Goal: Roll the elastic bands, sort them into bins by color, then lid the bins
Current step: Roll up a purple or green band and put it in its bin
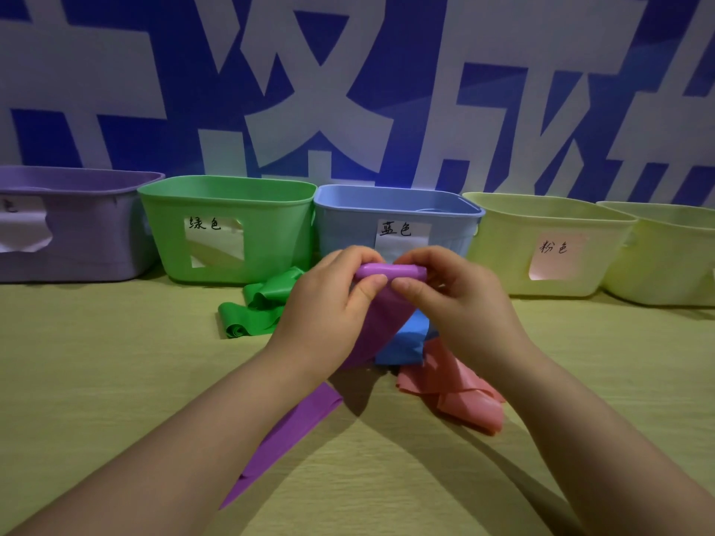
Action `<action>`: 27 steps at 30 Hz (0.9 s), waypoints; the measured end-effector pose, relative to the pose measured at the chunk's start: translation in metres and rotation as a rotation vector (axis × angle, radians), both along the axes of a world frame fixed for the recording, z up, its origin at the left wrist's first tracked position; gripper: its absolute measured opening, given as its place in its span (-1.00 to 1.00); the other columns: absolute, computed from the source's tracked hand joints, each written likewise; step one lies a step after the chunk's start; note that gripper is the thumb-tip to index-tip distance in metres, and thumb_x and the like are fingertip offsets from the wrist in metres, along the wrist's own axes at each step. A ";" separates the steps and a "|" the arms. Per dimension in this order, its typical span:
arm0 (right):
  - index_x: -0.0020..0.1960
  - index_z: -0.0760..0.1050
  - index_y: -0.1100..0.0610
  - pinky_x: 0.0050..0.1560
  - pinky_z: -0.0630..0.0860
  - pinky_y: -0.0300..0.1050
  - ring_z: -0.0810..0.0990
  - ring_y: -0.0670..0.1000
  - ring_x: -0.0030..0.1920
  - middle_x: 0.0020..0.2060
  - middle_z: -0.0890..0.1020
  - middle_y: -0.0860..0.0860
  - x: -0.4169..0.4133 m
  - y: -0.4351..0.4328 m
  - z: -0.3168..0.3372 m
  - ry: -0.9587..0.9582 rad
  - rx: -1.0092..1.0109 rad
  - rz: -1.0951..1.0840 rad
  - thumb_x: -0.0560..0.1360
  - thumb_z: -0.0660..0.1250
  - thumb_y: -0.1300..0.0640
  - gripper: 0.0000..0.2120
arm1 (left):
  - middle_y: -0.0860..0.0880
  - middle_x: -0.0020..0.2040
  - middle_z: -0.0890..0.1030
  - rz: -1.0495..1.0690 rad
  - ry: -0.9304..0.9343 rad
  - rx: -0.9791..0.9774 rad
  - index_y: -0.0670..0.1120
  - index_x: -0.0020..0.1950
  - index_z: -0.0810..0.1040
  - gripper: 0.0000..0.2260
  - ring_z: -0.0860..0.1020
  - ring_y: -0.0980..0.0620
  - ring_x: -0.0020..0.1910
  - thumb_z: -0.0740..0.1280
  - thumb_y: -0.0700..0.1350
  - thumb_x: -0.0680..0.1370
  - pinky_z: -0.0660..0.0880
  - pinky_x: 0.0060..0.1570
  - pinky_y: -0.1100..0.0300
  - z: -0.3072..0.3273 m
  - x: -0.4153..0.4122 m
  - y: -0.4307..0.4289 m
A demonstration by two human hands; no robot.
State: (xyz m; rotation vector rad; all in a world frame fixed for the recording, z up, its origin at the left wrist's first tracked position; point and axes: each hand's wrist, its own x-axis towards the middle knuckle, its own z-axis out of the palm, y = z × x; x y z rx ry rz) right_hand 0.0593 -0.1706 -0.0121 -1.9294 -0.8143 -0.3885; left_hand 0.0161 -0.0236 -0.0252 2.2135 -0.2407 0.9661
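The thumb and curled fingers (369, 282) of the left hand (329, 303) pinch one end of a small tight roll. The right hand (456, 299) pinches the other end the same way, thumb below and fingers wrapped over the top. The roll is the started end of the purple band (390, 271), held in the air above the middle of the tabletop (116, 381). Its loose tail hangs down between the wrists and trails flat toward the near edge.

The roll looks only a few turns thick (stretchy stuff likes to spring back), so a slack pinch would probably let it unwind. Uneven turning by the two hands could skew it into a cone.

The tail passes close over the blue band (402, 342) and near the pink band (456, 388). Winding it in may drag either one along. The green band (255, 307) lies beside the left hand, toward the far edge.

Along the far edge stand the purple bin (77, 234) at the left corner, the green bin (271, 241), the blue bin (348, 226) and two yellow bins (503, 245). The blue bin sits right behind the hands, so a hasty drop would mis-sort the roll. No lids are in view.
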 end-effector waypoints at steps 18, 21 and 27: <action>-0.07 0.52 -0.08 -0.07 0.51 -0.03 0.57 -0.08 -0.21 -0.28 0.61 -0.01 -0.005 0.005 0.002 0.185 0.076 0.137 0.41 0.28 -0.15 -0.80 | 0.17 -0.27 0.50 -0.025 -0.050 -0.088 0.04 -0.09 0.44 -0.97 0.47 0.26 -0.28 0.28 -0.05 0.54 0.34 -0.32 0.44 0.000 -0.004 -0.002; -0.05 0.48 -0.12 -0.02 0.57 0.07 0.63 0.07 -0.14 -0.22 0.62 0.00 -0.003 0.005 -0.001 0.184 0.103 0.155 0.29 0.43 -0.13 -0.72 | 0.16 -0.31 0.49 -0.014 -0.025 -0.143 0.02 -0.10 0.45 -0.96 0.47 0.13 -0.31 0.28 -0.08 0.55 0.44 -0.28 0.22 0.000 -0.004 -0.001; -0.20 0.49 -0.07 -0.12 0.54 -0.06 0.57 -0.07 -0.23 -0.28 0.64 -0.03 -0.003 0.004 0.001 0.120 0.048 0.072 0.44 0.38 0.06 -0.92 | 0.09 -0.43 0.49 -0.036 0.067 -0.217 0.01 -0.23 0.45 -0.83 0.47 0.08 -0.38 0.28 0.02 0.53 0.46 -0.30 0.06 0.002 -0.003 -0.002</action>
